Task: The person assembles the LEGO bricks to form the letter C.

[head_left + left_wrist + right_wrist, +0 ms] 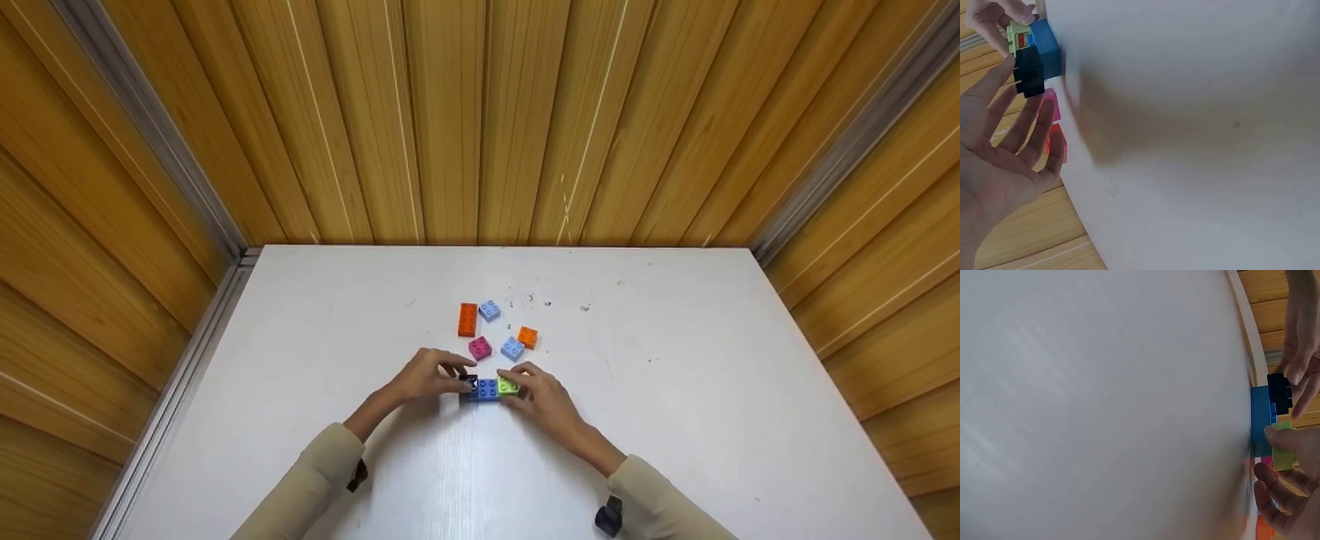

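Note:
A long blue building brick (488, 389) lies on the white table, with a black brick (1029, 73) on its left end and a lime green brick (1283, 447) on its right end. Between them the blue studs show. My left hand (429, 375) pinches the black brick between thumb and forefinger; its other fingers (1027, 143) spread loosely beyond. With thumb and fingertips, my right hand (546, 401) holds the green brick from the right side. Whether either upper brick is pressed fully down I cannot tell.
Beyond the hands lie a long red-orange brick (467, 319), a light blue brick (490, 310), a magenta brick (480, 348), another light blue brick (512, 348) and an orange brick (528, 337). Wood-patterned walls (450, 120) border the table's back and sides.

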### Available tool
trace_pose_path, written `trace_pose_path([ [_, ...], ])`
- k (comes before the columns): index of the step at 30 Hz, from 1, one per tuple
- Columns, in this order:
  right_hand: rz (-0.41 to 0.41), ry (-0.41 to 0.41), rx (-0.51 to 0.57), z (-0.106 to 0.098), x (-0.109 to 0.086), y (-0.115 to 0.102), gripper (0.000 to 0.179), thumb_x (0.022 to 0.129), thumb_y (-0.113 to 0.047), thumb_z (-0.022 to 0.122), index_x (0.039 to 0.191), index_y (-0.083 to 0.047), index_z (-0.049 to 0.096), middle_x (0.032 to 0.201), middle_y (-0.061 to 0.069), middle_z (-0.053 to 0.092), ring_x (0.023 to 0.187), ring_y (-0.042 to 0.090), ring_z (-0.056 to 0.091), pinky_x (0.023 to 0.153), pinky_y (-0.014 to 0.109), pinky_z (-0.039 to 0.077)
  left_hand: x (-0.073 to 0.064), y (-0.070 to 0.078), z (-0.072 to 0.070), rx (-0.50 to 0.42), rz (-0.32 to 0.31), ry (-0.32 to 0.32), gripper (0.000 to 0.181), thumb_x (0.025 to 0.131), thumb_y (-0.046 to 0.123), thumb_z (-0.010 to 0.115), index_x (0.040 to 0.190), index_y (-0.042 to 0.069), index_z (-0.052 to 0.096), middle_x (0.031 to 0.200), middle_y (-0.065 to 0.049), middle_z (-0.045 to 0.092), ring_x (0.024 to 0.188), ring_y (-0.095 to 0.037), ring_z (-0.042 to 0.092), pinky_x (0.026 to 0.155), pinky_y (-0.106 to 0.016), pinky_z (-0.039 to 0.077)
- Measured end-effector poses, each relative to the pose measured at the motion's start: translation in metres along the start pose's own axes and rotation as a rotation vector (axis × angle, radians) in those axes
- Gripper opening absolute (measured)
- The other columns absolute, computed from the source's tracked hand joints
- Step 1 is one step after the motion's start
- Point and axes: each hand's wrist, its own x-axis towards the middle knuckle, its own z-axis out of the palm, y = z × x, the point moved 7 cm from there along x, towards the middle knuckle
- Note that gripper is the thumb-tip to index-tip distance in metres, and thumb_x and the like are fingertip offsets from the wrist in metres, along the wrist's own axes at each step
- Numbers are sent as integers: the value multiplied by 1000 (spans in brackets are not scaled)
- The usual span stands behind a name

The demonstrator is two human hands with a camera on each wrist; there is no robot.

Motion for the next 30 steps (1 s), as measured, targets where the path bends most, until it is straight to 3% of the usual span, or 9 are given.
trace_pose_path([
  [5, 4, -3, -3, -1, -2, -1, 45, 88, -10, 79, 132, -8, 69, 115, 6, 69, 83, 10, 61, 74, 23, 53, 18, 3, -11, 5, -17, 77, 34, 91, 11, 75, 121, -3, 72, 106, -22, 75, 93, -35, 71, 85, -47, 58],
  [8, 9, 0, -14, -1, -3, -1, 45, 87, -10, 79, 131, -9, 70, 114, 5, 69, 82, 9, 60, 73, 22, 52, 30, -1, -14, 33, -68, 150, 33, 88, 6, 77, 120, -4, 72, 108, -23, 74, 94, -37, 70, 84, -52, 57],
  [13, 9, 5, -19, 0, -6, -3, 45, 86, -9, 80, 130, -8, 70, 115, 5, 69, 82, 8, 60, 73, 22, 51, 44, -14, -8, 65, -187, 202, 35, 86, 5, 79, 120, -2, 73, 113, -19, 74, 98, -35, 69, 85, -47, 58],
  [16, 0, 10, -19, 1, -7, -3, 46, 85, -9, 80, 130, -8, 70, 115, 5, 69, 82, 8, 61, 73, 22, 52, 49, -17, -5, 80, -218, 220, 36, 86, 6, 81, 120, -1, 73, 112, -18, 74, 99, -32, 70, 88, -45, 59],
  [20, -7, 14, -27, 2, -8, -3, 45, 86, -9, 80, 130, -9, 70, 114, 4, 69, 81, 8, 61, 72, 22, 52, 59, -12, -4, 101, -195, 243, 33, 86, 8, 82, 117, 0, 74, 108, -18, 75, 97, -31, 70, 88, -44, 58],
  [25, -18, 14, -26, 3, -9, -6, 45, 86, -10, 80, 130, -9, 70, 115, 4, 69, 81, 8, 60, 72, 22, 51, 74, -3, 3, 130, -127, 223, 31, 87, 9, 80, 117, 2, 75, 110, -17, 74, 97, -33, 68, 84, -44, 57],
  [30, -35, 18, -16, 3, -12, -8, 45, 86, -10, 80, 130, -7, 70, 116, 5, 69, 82, 10, 64, 73, 23, 54, 88, 4, 16, 246, -61, 175, 38, 83, 15, 85, 118, 5, 76, 117, -13, 75, 106, -31, 69, 92, -44, 56],
])
